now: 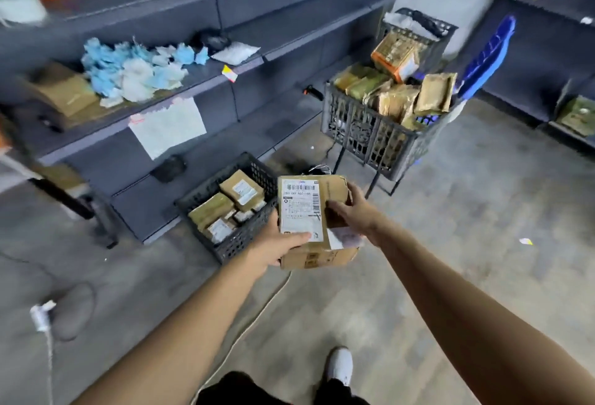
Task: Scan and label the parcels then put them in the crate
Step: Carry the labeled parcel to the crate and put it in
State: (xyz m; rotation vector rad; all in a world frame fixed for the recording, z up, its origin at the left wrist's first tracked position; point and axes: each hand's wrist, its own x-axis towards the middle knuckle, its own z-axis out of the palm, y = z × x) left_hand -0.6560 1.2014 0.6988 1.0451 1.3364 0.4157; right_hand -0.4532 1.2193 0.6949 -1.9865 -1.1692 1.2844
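Head view, looking down. A cardboard parcel is held in the air between both hands, above the concrete floor and just right of a low black crate that stands on the floor against the foot of the grey shelving. The left hand grips the parcel's near left edge, thumb lying across the bottom of its white shipping label. The right hand closes over the parcel's right side; a small white slip shows just below it. The label carries a barcode and rows of print, too blurred to read. The low crate already holds several labelled parcels, with its right portion unfilled. Farther back, a raised black basket on thin legs is heaped with brown packets. Open floor extends to the right and toward the viewer; a pale cable crosses it beneath the parcel.
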